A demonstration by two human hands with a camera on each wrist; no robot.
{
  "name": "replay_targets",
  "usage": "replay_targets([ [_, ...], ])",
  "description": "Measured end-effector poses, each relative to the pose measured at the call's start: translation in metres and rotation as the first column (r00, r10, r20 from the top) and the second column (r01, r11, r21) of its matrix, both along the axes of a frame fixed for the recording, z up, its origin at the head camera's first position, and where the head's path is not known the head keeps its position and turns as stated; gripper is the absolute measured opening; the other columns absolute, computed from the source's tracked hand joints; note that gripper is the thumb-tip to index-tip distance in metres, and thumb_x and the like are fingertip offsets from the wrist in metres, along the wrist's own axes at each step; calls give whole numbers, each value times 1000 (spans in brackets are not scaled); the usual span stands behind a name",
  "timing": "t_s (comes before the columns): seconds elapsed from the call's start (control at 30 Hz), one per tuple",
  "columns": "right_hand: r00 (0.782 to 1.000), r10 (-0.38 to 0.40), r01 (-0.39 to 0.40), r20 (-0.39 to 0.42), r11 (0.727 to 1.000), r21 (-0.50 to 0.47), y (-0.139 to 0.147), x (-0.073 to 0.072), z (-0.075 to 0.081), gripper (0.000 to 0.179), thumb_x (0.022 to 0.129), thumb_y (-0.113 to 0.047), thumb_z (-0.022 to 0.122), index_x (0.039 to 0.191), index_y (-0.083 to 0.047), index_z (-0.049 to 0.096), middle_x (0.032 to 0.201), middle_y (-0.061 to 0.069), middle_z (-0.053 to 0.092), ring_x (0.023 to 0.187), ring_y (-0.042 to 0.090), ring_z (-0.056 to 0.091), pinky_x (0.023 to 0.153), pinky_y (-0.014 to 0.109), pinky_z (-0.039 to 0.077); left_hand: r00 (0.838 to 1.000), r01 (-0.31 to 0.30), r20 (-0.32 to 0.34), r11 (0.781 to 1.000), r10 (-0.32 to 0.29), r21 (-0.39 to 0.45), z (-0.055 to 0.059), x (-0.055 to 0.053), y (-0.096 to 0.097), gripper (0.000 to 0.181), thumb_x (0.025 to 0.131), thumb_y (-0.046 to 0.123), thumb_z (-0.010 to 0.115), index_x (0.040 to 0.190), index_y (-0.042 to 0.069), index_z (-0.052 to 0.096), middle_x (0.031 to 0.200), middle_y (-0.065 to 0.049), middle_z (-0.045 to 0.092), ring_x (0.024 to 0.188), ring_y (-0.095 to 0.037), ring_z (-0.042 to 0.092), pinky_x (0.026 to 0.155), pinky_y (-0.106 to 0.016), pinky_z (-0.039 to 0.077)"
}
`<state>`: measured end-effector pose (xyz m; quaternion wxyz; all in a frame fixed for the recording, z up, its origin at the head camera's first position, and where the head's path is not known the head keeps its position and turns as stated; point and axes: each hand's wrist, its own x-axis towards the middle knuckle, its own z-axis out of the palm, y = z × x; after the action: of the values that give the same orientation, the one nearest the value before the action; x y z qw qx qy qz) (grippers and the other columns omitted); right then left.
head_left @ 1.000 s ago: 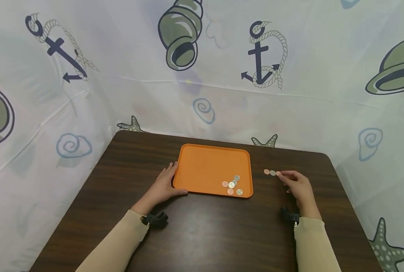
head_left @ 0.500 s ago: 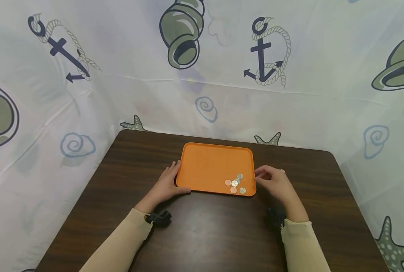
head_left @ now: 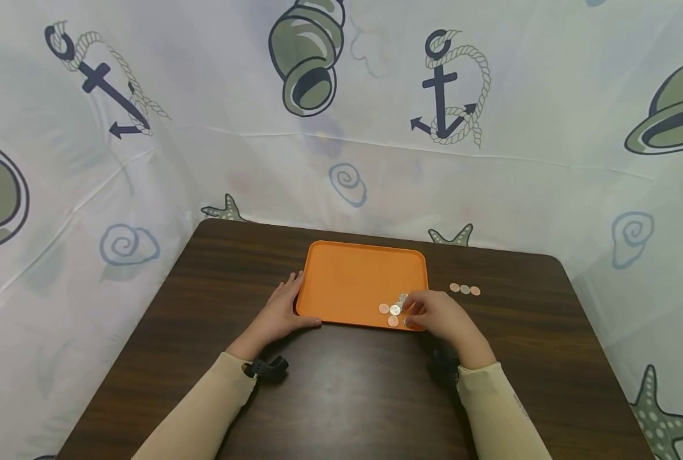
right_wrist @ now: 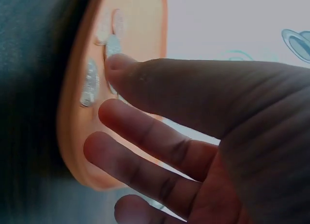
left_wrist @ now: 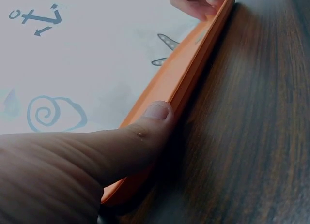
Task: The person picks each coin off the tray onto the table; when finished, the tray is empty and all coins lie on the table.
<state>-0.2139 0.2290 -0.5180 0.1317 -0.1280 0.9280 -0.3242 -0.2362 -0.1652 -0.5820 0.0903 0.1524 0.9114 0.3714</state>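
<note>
An orange tray (head_left: 353,275) lies on the dark wooden table. My left hand (head_left: 280,310) spans its front left corner, with straight fingers along the left side and the thumb on the front rim. In the left wrist view that thumb (left_wrist: 157,112) lies over the rim. My right hand (head_left: 441,316) is over the tray's front right corner, its fingers bent down beside a silver coin (right_wrist: 89,83). Nothing shows between its parted thumb and fingers in the right wrist view. Several coins lie near, among them a copper coin (head_left: 384,308) and a bright silver coin (head_left: 395,310).
Right of the tray, three coins form a short row on the table (head_left: 341,390): a copper one (head_left: 454,287), a silver one (head_left: 464,289) and another copper one (head_left: 475,291). A sea-patterned cloth (head_left: 376,179) hangs behind and beside the table.
My right hand has let go of the copper coin at the row's right end and moved left, over the coins in the tray. My left hand has stayed at the tray's corner.
</note>
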Motion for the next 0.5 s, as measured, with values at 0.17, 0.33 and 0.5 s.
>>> replay_targets([
  [0.17, 999, 27, -25, -24, 997, 76, -4, -4, -9, 12, 94, -9, 84, 102, -17, 81, 92, -1, 73, 82, 17, 64, 76, 36, 60, 1000, 1, 3, 1000, -1, 7, 0, 0, 0, 131, 84, 58, 92, 177, 10, 12, 184, -12, 15, 173, -31, 6, 140, -59, 5],
  [0.33, 997, 50, -43, -54, 992, 119, -6, -6, -12, 12, 93, -8, 85, 99, -18, 81, 91, -2, 71, 82, 16, 62, 75, 36, 58, 1000, 0, 1, 1000, 0, 10, 0, 0, 0, 131, 84, 58, 92, 177, 11, 12, 184, -12, 15, 173, -31, 6, 140, -58, 5],
  [0.5, 996, 50, -40, -71, 990, 134, -7, -7, -11, 10, 91, -8, 86, 94, -16, 80, 88, -2, 68, 79, 17, 59, 74, 35, 55, 1000, -2, 3, 1000, 2, 10, 0, 0, 0, 131, 84, 57, 92, 177, 11, 12, 184, -12, 14, 173, -31, 6, 140, -58, 5],
])
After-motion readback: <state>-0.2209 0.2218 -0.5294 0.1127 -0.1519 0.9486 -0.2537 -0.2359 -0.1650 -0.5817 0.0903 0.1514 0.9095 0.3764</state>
